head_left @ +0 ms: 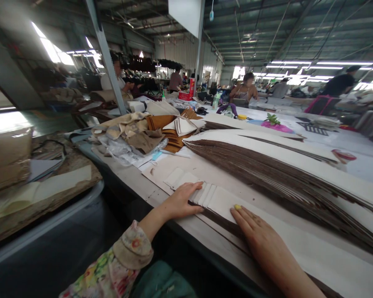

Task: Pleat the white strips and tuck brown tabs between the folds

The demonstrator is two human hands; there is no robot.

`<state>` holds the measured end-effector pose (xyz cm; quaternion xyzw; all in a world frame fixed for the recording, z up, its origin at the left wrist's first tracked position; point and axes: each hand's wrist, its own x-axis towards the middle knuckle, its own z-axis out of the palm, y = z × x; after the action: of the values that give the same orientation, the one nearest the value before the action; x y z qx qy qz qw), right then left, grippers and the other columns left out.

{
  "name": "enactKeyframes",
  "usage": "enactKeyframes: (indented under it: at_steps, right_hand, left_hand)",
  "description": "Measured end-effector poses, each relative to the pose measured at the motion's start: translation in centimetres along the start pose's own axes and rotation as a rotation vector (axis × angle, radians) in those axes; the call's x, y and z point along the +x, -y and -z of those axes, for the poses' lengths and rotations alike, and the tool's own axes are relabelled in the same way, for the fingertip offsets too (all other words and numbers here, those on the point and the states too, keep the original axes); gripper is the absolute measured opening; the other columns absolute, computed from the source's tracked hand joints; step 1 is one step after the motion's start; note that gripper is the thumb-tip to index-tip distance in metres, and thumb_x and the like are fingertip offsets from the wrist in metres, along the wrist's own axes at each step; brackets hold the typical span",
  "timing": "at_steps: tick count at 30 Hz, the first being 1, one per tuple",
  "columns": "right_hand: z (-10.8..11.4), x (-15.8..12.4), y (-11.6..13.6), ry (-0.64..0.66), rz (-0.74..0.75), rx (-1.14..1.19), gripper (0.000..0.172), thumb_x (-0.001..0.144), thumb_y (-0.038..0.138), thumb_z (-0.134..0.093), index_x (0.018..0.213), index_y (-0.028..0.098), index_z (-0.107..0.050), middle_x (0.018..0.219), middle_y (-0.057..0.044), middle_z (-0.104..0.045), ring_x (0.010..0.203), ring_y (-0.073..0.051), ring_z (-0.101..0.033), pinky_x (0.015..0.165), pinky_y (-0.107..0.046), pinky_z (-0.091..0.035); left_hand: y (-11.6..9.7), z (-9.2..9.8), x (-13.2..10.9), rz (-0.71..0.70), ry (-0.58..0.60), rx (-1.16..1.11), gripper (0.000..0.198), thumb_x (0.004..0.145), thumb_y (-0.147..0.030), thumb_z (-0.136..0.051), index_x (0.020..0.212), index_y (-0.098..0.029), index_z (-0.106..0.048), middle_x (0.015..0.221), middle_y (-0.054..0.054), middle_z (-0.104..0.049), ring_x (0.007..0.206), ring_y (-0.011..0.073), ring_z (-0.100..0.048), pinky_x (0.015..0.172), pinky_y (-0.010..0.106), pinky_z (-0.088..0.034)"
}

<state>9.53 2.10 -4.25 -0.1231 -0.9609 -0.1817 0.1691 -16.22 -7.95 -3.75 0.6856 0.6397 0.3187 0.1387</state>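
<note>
Factory tabletop (136, 178), left hand (182, 200) and right hand (256, 231) flat, grip apart, on fanned white strips (205, 194): best pressed evenly, edges aligned, beside stacked brown sheets (267, 169).

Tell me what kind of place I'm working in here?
Likely a garment or leather-goods factory floor: fanned stacks of cut white pieces under both hands, heaped tan fabric, and other workers at long tables under a metal roof.

Open tabletop (133, 176) left of the left hand (182, 201), bare as far as the crumpled fabric heap (133, 132). Blocked ahead and rightward by the long fanned stack of brown-edged sheets (267, 165), just beyond the right hand (257, 234). Free space over the near table edge.
</note>
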Motion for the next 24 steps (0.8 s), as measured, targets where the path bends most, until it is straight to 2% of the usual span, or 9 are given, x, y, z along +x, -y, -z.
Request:
enactKeyframes:
  at_steps: [5, 10, 16, 24]
  right_hand:
    - [0.3, 0.1, -0.4, -0.001, 0.012, 0.043, 0.047, 0.075, 0.001, -0.032, 0.118, 0.010, -0.049, 0.116, -0.014, -0.057, 0.101, -0.020, -0.057, 0.079, -0.032, -0.052]
    - [0.7, 0.6, -0.6, -0.034, -0.042, 0.162, 0.034, 0.084, 0.015, -0.035, 0.111, 0.011, -0.055, 0.109, -0.013, -0.061, 0.095, -0.020, -0.060, 0.079, -0.033, -0.052]
    - [1.2, 0.9, -0.7, -0.014, -0.072, 0.227, 0.032, 0.085, 0.020, -0.037, 0.110, 0.012, -0.057, 0.108, -0.012, -0.062, 0.096, -0.020, -0.060, 0.083, -0.033, -0.050]
    - [1.4, 1.0, -0.3, -0.020, -0.129, 0.251, 0.033, 0.085, 0.028, -0.040, 0.111, 0.015, -0.056, 0.109, -0.011, -0.062, 0.096, -0.020, -0.059, 0.082, -0.034, -0.050]
  left_hand:
    - [-0.3, 0.4, 0.0, -0.031, 0.032, 0.071, 0.066, 0.070, -0.034, -0.065, 0.127, -0.016, -0.037, 0.129, 0.011, -0.044, 0.117, 0.0216, -0.040, 0.101, 0.035, -0.031]
    - [-0.7, 0.7, 0.3, -0.059, 0.041, 0.177, 0.064, 0.071, -0.033, -0.061, 0.127, -0.014, -0.037, 0.125, 0.012, -0.048, 0.113, 0.0225, -0.044, 0.099, 0.035, -0.032]
    - [-1.3, 1.4, 1.0, -0.116, 0.106, 0.227, 0.059, 0.073, -0.028, -0.057, 0.126, -0.013, -0.039, 0.124, 0.011, -0.049, 0.114, 0.0230, -0.043, 0.099, 0.034, -0.032]
    - [-1.5, 0.0, 1.2, -0.150, 0.020, 0.358, 0.035, 0.082, -0.033, -0.049, 0.115, -0.021, -0.050, 0.106, 0.007, -0.056, 0.100, 0.0214, -0.049, 0.087, 0.033, -0.039]
